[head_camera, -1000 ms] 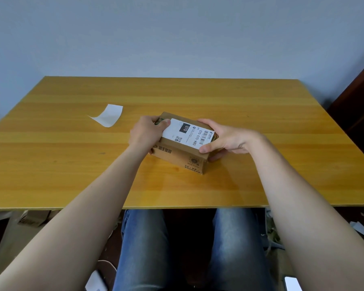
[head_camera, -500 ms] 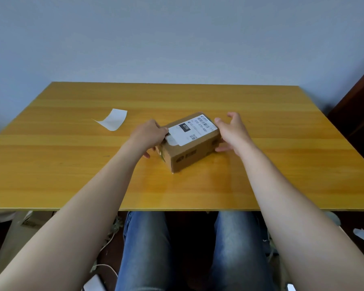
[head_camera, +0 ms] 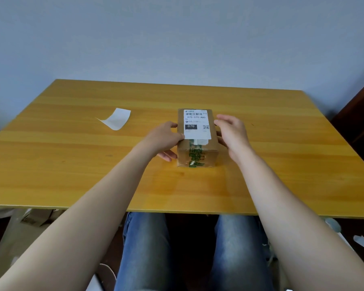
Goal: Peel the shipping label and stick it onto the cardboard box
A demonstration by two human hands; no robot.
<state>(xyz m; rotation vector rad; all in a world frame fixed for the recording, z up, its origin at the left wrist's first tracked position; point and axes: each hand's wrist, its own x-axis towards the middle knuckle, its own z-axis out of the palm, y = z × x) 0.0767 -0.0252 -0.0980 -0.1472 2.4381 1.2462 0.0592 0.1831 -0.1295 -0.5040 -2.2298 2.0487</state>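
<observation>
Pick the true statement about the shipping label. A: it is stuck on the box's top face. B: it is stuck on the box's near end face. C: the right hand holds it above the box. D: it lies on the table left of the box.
A: the shipping label lies flat on the top face of the cardboard box, barcode at the far end.

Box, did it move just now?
Yes. The box turned on the table: its long side ran slantwise across, and now it points straight at the table's far edge.
</observation>
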